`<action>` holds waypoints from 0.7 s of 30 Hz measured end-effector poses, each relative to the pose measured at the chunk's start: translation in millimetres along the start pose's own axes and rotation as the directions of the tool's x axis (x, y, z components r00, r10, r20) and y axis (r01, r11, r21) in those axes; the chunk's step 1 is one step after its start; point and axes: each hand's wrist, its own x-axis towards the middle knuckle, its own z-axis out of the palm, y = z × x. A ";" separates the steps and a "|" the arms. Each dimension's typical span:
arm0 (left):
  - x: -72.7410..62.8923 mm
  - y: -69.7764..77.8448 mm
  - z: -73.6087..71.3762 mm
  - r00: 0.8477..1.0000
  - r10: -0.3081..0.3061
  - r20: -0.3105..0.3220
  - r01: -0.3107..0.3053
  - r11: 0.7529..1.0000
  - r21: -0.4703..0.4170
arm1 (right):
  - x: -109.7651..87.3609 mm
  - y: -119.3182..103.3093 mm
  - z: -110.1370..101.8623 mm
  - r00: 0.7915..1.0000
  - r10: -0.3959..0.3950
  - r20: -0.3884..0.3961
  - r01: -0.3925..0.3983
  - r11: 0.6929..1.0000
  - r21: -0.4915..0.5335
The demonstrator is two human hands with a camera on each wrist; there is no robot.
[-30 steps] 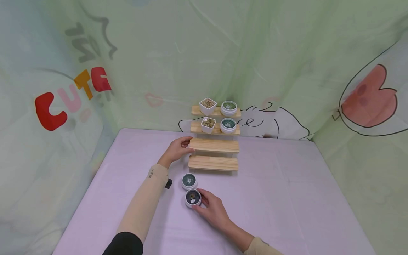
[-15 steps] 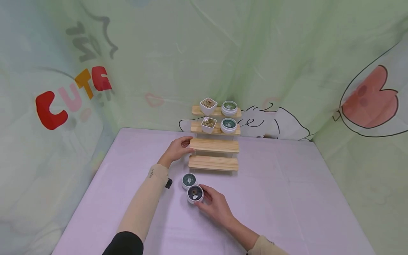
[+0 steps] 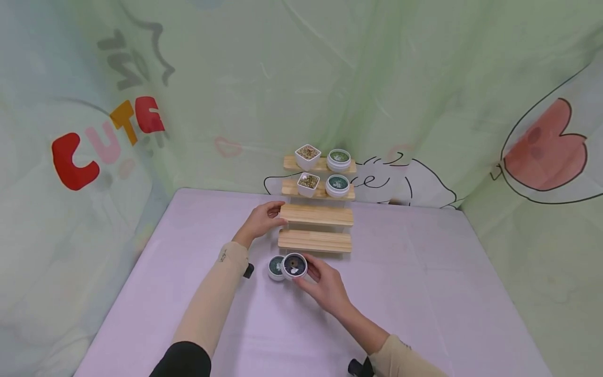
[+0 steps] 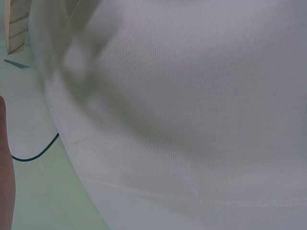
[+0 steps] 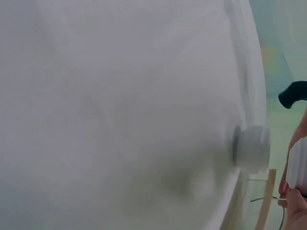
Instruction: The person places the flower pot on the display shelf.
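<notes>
My right hand pinches a round white jar with a dark top bearing a brown spot and a white mark. In the right wrist view, this held jar appears at the right edge, apart from the cloth. Just left of it, partly covered in the head view, a second round white jar with a grey-green top stands on the table. My left hand grips the left end of a stepped wooden display stand, thumb at the front edge of the second step up and fingers behind.
On the stand's upper two steps are square white cups of grainy bits at left and round white jars with green tops at right. A lilac cloth covers the table. A printed curtain surrounds the back and sides.
My right hand has lifted the dark-topped jar and carried it away from me and slightly right, toward the stand's front. My left hand stays at the stand.
</notes>
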 end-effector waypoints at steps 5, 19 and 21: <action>0.8 -0.8 -0.3 1.000 -0.001 0.004 0.001 1.000 -0.002 | 13.3 -7.6 -7.7 1.000 0.020 -0.023 -0.021 0.999 -0.025; 0.4 0.5 -1.7 1.000 0.002 0.010 -0.002 1.000 -0.013 | 45.5 -19.5 -22.2 0.992 0.095 -0.082 -0.094 0.996 0.008; 0.9 0.2 -1.3 1.000 0.006 0.011 -0.005 1.000 -0.014 | 49.6 -19.2 -23.8 0.992 0.089 -0.092 -0.088 0.996 0.011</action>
